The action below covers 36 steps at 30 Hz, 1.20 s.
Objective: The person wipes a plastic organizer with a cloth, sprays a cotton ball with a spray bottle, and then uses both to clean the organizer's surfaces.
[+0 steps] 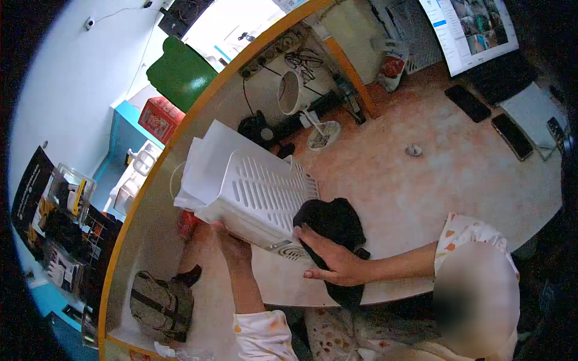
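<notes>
A white plastic basket (268, 186) with slotted sides lies tipped over on the desk, and white paper sheets (208, 159) stick out of its left end. My left hand (232, 240) grips the basket's lower left edge, its fingertips partly hidden and blurred there. A black cloth (331, 222) lies bunched against the basket's right end. Over this cloth rests my right hand (337, 262), fingers stretched towards the basket's corner and thumb spread apart.
A round white mirror (291, 93) on a stand and a small black fan (259, 129) stand behind the basket. Two phones (468, 103) lie near a lit monitor (475, 33). An olive bag (162, 307) sits at left, inside the orange-edged partition (123, 240).
</notes>
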Available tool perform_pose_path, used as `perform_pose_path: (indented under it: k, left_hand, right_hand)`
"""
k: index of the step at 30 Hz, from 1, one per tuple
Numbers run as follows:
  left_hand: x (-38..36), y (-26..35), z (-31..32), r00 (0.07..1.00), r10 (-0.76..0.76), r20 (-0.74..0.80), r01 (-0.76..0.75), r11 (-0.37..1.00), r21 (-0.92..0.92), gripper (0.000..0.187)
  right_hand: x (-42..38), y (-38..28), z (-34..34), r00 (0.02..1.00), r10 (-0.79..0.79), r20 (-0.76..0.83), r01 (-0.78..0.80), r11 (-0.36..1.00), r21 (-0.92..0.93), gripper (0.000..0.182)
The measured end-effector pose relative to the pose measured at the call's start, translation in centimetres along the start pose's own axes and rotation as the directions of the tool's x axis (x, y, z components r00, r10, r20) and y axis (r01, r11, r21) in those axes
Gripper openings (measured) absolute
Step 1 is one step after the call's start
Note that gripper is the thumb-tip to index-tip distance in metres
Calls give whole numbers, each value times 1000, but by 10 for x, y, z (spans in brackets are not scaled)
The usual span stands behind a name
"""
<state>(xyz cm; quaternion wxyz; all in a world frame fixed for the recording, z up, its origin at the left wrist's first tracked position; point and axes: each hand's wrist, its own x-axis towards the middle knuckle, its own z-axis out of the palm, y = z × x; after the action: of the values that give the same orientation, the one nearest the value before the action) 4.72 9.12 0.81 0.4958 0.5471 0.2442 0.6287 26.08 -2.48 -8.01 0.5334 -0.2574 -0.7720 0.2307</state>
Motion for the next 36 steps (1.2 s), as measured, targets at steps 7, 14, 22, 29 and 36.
perform_pose_path:
  k: [7, 14, 22, 29, 36]
  left_hand:
    - [-25, -5, 25, 991, -130, -24, 131, 990, 51, 94]
    - [-22, -11, 14, 992, -92, 90, 84, 992, 91, 92]
    - [-28, -9, 12, 989, -47, 137, 27, 989, 143, 81]
    - [-8, -48, -47, 999, -29, -24, 25, 989, -146, 91]
    - [-10, -21, 3, 979, 24, 202, 24, 972, -232, 94]
  right_hand:
    - [36, 0, -5, 967, -250, -47, 246, 966, -79, 80]
    - [130, 21, -28, 942, -197, -271, 244, 957, 154, 71]
    - [120, 23, -8, 912, -189, -365, 236, 968, 90, 77]
    - [68, -8, 16, 887, -448, -107, 456, 888, 59, 84]
    - [132, 10, -12, 881, -347, -322, 396, 913, 98, 76]
